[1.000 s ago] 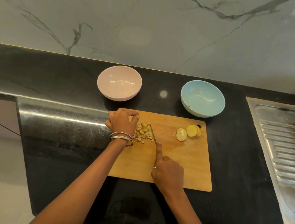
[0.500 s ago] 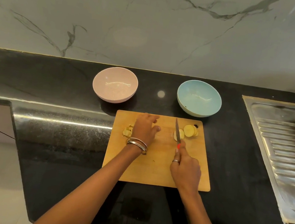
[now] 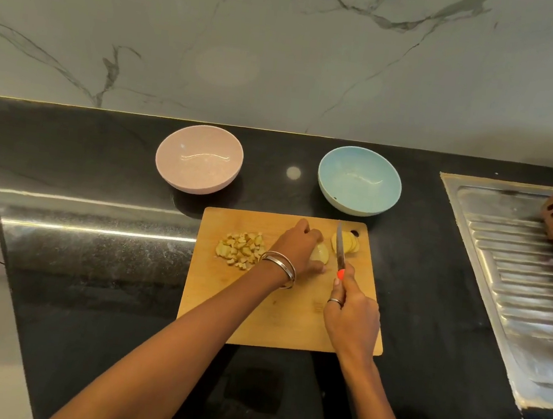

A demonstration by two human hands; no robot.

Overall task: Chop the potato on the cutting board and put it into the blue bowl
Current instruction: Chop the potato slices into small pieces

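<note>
Left hand (image 3: 298,249) pinched a potato slice (image 3: 319,253), right hand (image 3: 352,318) gripped the knife (image 3: 340,251) (blade just beside fingertips): one slip could nick them.

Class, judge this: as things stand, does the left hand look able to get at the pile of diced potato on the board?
Probably yes. The diced potato lies uncovered on the cutting board, just beside the left hand, with nothing between them. But that hand now holds a potato slice, which it would have to release first.
</note>
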